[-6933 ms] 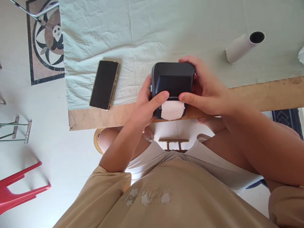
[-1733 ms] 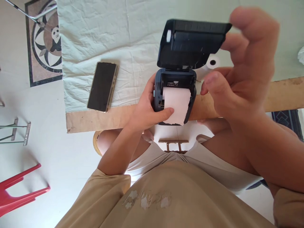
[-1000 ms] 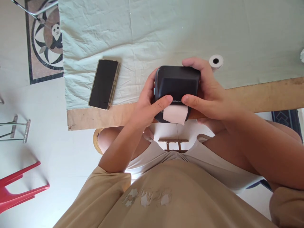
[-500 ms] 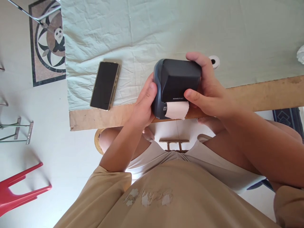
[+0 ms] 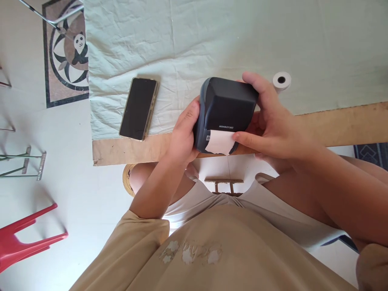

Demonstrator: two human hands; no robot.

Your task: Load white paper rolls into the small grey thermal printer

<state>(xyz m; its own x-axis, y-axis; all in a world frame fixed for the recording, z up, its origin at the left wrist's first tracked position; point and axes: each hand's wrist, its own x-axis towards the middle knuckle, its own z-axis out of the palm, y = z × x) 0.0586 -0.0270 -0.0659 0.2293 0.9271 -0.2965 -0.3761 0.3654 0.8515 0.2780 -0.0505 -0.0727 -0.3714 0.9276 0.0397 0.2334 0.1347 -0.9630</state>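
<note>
A black label printer (image 5: 230, 101) with a dark blue side is held above the table's near edge. A torn strip of white paper (image 5: 220, 142) sticks out of its front slot. My left hand (image 5: 184, 131) grips the printer's left side, thumb along the edge and the other fingers hidden beneath. My right hand (image 5: 269, 121) holds the right side, its thumb at the right edge of the paper and a finger at the printer's back corner. A white paper roll (image 5: 281, 81) with a dark core lies on the cloth beyond my right hand.
A phone (image 5: 138, 108) with a dark screen lies left of the printer on the pale green cloth (image 5: 212, 36). A bare wooden edge (image 5: 130, 150) runs along the table's front. A red plastic stool (image 5: 27, 242) and a metal-legged frame (image 5: 33, 165) stand on the floor at left.
My right thumb has moved down from the printer's cover to the paper. The printer has tilted slightly. The paper roll shows fully now, as my right hand no longer covers part of it.
</note>
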